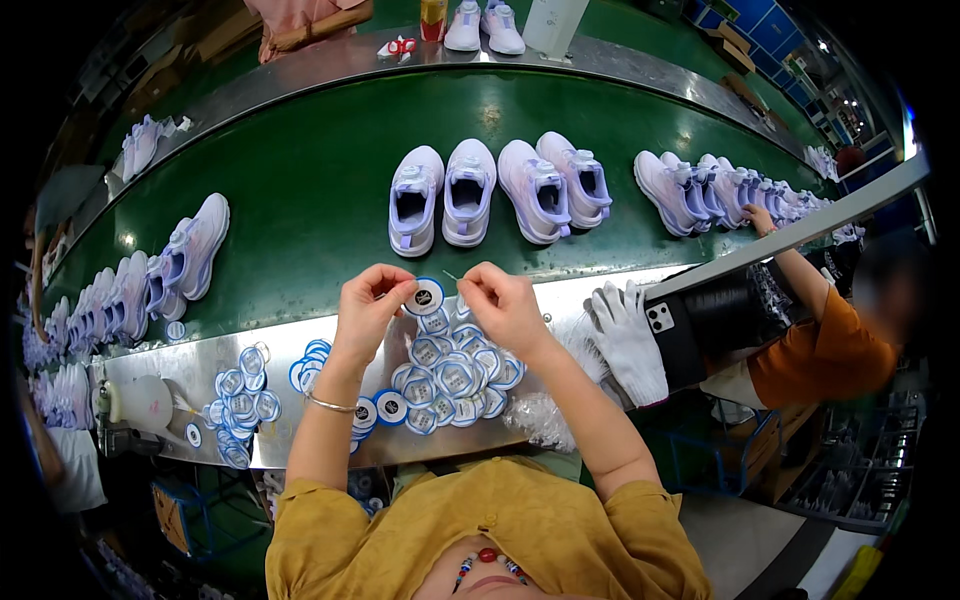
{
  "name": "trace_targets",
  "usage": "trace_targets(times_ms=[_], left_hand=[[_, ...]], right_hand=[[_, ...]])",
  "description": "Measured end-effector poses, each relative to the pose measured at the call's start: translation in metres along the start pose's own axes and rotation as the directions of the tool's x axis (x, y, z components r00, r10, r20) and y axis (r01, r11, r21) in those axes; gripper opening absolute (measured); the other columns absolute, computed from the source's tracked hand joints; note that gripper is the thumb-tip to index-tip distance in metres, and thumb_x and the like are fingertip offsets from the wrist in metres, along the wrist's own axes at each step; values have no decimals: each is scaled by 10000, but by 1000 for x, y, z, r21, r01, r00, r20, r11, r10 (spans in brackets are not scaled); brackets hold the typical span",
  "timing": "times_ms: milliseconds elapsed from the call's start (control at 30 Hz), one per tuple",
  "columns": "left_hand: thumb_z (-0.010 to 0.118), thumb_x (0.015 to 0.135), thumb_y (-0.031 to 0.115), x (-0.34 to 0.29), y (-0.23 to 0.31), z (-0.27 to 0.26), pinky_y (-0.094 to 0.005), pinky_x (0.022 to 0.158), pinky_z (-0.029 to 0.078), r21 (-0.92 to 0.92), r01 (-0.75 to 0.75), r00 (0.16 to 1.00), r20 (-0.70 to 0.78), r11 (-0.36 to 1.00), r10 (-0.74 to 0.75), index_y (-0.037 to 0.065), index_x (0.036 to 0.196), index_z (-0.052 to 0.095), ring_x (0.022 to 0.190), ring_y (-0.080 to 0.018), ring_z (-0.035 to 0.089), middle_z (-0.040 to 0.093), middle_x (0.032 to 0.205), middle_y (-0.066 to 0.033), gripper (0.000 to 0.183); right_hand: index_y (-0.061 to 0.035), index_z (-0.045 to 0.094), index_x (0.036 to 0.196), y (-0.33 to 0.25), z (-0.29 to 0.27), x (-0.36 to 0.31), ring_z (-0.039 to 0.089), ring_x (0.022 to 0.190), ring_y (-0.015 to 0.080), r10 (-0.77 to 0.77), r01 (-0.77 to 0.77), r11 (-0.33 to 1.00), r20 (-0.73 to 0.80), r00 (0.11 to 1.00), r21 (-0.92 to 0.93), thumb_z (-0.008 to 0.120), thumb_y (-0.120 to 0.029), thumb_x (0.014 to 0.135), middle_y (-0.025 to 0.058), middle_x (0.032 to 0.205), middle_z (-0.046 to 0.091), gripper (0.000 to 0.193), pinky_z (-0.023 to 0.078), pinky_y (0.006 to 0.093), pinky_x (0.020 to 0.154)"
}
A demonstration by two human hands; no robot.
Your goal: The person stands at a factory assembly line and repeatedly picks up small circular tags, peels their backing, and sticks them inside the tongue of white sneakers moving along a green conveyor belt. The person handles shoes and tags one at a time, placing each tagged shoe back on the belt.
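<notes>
My left hand pinches the edge of a round blue-rimmed hang tag with a dark centre. Thumb and forefinger of my right hand close on a thin pale cord, whose end sticks out toward the tag. Whether the cord runs through the tag is too small to tell. Just below both hands, a heap of similar round tags lies on the metal ledge. Beyond my hands, two pairs of white and lilac sneakers stand on the green belt.
More sneakers line the belt at left and right. Other tag piles lie to my left. White gloves and a phone rest by my right arm. A co-worker in an orange top reaches toward the right-hand shoes.
</notes>
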State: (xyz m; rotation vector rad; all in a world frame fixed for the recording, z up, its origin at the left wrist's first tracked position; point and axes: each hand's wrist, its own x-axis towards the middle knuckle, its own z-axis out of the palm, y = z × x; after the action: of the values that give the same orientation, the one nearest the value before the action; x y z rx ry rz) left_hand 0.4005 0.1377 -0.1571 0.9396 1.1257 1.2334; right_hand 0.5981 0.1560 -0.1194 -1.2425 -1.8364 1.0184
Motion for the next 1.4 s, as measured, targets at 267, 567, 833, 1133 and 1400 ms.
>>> trace_targets(times_ms=[267, 567, 833, 1133, 1400], left_hand=[[673, 824, 20, -8, -1, 12, -195, 585, 459, -55, -106, 991, -90, 993, 101, -7, 876, 635, 651, -78, 559, 638, 775, -29, 69], [674, 822, 7, -18, 2, 21, -205, 628, 491, 53, -188, 972, -130, 981, 193, -25, 892, 638, 697, -91, 595, 648, 789, -44, 85], [645, 853, 38, -21, 3, 22, -218, 647, 492, 41, -214, 975, -51, 976, 216, -20, 874, 634, 720, -97, 592, 631, 831, -50, 62], [608, 876, 62, -12, -13, 11, -226, 616, 473, -175, -17, 999, 27, 984, 22, 6, 935, 586, 702, -108, 583, 622, 787, -44, 85], [612, 886, 104, 7, -18, -3, -190, 556, 427, 112, -94, 995, 22, 989, 92, 32, 853, 596, 669, -68, 554, 604, 757, -4, 80]], right_hand=[[-49, 551, 736, -28, 19, -7, 596, 564, 313, -204, 176, 949, -81, 976, -263, 605, -103, 800, 123, 631, 597, 99, 440, 396, 494], [-46, 541, 725, -27, 19, -6, 596, 562, 310, -241, 215, 934, -59, 969, -285, 596, -101, 795, 115, 634, 604, 105, 444, 403, 492], [-39, 560, 790, -23, 18, -1, 606, 595, 303, -258, 247, 930, -6, 966, -273, 580, -108, 842, 123, 677, 613, 89, 455, 383, 517], [-66, 559, 843, -5, 21, 3, 628, 664, 321, -177, 196, 969, 125, 976, -154, 539, -193, 894, 99, 727, 648, 138, 476, 398, 562], [-97, 646, 918, 21, 29, 24, 639, 669, 305, -154, 186, 968, 187, 970, -169, 621, -214, 817, 130, 730, 650, 156, 480, 377, 582]])
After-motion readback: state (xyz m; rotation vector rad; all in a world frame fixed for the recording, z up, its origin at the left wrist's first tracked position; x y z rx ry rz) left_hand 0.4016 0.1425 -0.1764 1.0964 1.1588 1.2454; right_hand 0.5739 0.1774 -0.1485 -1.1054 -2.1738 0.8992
